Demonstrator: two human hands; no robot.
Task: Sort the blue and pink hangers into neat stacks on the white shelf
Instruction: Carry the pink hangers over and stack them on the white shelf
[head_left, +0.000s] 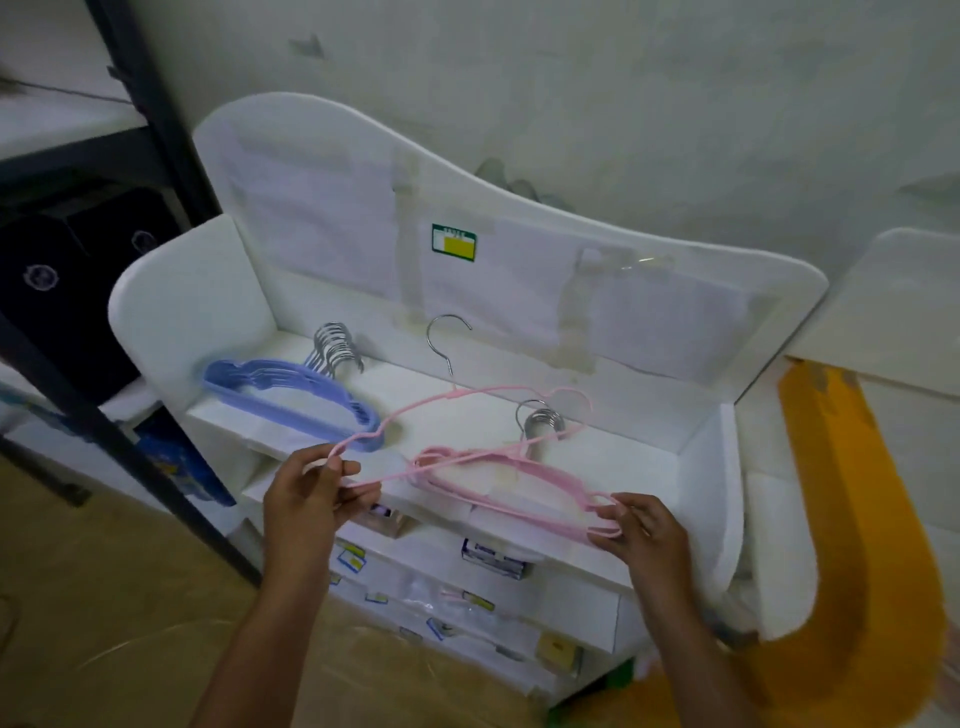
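A stack of blue hangers (291, 397) with metal hooks lies at the left of the white shelf (649, 457). To its right lies a stack of pink hangers (524, 475), hooks pointing to the back. My left hand (311, 493) pinches the left end of a single pink hanger (467, 397), which is raised above the shelf with its hook up towards the back panel. My right hand (641, 527) grips the right end of the pink stack at the shelf's front edge.
The shelf has a tall white back panel (519, 234) with a green and yellow sticker (453, 242). Small boxes and labels fill the lower shelves (467, 587). A black metal rack (130, 441) stands at the left. An orange curved piece (857, 545) lies at the right.
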